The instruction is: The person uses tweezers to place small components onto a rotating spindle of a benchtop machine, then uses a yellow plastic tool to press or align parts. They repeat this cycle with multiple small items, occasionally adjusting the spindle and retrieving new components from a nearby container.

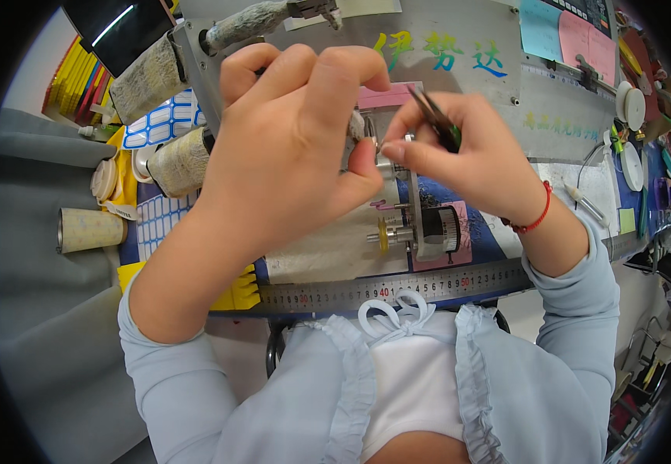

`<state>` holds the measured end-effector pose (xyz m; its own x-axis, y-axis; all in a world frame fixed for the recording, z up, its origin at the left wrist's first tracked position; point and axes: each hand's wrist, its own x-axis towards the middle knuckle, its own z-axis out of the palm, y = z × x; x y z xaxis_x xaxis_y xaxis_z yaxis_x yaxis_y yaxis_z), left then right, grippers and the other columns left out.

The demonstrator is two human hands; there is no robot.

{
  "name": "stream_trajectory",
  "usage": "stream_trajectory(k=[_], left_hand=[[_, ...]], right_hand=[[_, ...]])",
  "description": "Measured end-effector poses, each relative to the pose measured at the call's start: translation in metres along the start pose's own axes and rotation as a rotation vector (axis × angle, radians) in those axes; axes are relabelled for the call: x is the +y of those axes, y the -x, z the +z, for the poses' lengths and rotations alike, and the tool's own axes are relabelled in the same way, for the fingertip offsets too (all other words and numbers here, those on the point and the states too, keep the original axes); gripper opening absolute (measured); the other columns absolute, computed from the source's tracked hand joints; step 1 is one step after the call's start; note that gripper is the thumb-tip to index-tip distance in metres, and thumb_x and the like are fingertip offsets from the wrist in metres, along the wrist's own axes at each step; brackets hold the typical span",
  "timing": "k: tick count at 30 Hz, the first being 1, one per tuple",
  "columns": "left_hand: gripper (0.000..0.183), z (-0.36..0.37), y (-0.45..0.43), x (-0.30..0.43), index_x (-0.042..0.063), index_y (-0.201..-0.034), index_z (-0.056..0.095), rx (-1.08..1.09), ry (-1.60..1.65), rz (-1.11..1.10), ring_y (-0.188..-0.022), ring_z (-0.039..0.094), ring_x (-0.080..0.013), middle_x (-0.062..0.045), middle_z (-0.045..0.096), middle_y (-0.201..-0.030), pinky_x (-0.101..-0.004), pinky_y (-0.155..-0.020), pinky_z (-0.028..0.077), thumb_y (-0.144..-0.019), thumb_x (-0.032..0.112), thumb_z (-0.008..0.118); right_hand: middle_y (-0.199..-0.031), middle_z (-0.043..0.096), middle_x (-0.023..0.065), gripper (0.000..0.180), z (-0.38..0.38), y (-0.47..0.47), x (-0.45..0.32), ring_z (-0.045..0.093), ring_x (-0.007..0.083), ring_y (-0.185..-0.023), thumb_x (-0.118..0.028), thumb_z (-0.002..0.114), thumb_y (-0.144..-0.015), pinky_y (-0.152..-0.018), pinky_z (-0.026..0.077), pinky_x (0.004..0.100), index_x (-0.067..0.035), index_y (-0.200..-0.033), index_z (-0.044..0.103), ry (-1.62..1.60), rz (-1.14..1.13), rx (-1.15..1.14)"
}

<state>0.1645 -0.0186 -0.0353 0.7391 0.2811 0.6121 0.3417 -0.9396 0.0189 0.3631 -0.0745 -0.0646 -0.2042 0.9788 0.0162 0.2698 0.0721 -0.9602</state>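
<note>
My left hand is raised over the bench with its fingers arched. Its thumb is close to a small fuzzy, cloth-wrapped part and a metal fitting; the palm hides whether it grips anything. My right hand has a dark, pointed hand tool, tweezers or snips, tucked in it, points up and to the left. Its thumb and forefinger tips meet beside the left thumb; anything between them is too small to make out. Below the hands is a metal mechanism with a black graduated dial and a yellow wheel.
A steel ruler runs along the bench's front edge. Cloth-wrapped arms jut out at left, near a paper cup. Behind the hands stands a grey metal panel bearing writing. A pen-like tool and white spools are at right.
</note>
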Motion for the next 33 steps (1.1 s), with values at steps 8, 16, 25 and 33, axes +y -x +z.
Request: stream_trajectory(k=[8,16,25,33], left_hand=[[0.05,-0.026,0.01,0.022,0.008,-0.111,0.061,-0.143,0.105,-0.113,-0.072,0.053,-0.0176,0.002,0.06,-0.073,-0.035,-0.082,0.032,-0.062,0.006,0.071],[0.033,-0.028,0.018,0.032,0.007,-0.09,0.073,-0.104,0.143,-0.023,-0.075,0.057,-0.0211,-0.002,0.07,-0.089,-0.0361,-0.078,0.037,-0.057,0.008,0.07],[0.017,-0.016,0.01,0.034,0.012,-0.07,0.059,-0.065,0.024,-0.05,-0.062,0.05,-0.0181,0.003,0.052,-0.065,-0.034,-0.069,0.038,-0.064,0.011,0.075],[0.025,-0.014,-0.007,0.014,0.013,-0.066,0.055,-0.142,-0.424,-0.032,-0.071,0.05,-0.0198,0.002,0.05,-0.069,-0.0359,-0.076,0.036,-0.067,0.022,0.078]], right_hand=[[-0.066,0.056,-0.0048,0.01,-0.004,0.022,-0.019,0.043,0.0004,-0.058,-0.007,0.072,-0.084,-0.052,0.032,0.0194,-0.001,-0.083,0.066,-0.051,-0.054,-0.052],[-0.078,0.063,0.0005,0.016,-0.004,0.02,-0.023,0.052,0.0032,-0.064,-0.006,0.068,-0.088,-0.056,0.037,0.0172,0.002,-0.102,0.065,-0.064,-0.113,0.046],[-0.069,0.061,-0.0022,0.035,0.004,0.001,-0.006,0.052,0.0007,-0.062,-0.002,0.068,-0.089,-0.055,0.039,0.0162,0.0,-0.124,0.063,0.015,-0.243,0.081],[-0.081,0.07,0.0022,0.024,0.005,-0.001,0.006,0.059,0.0032,-0.068,0.006,0.063,-0.089,-0.058,0.045,0.0178,-0.001,-0.111,0.07,0.367,-0.556,0.243]])
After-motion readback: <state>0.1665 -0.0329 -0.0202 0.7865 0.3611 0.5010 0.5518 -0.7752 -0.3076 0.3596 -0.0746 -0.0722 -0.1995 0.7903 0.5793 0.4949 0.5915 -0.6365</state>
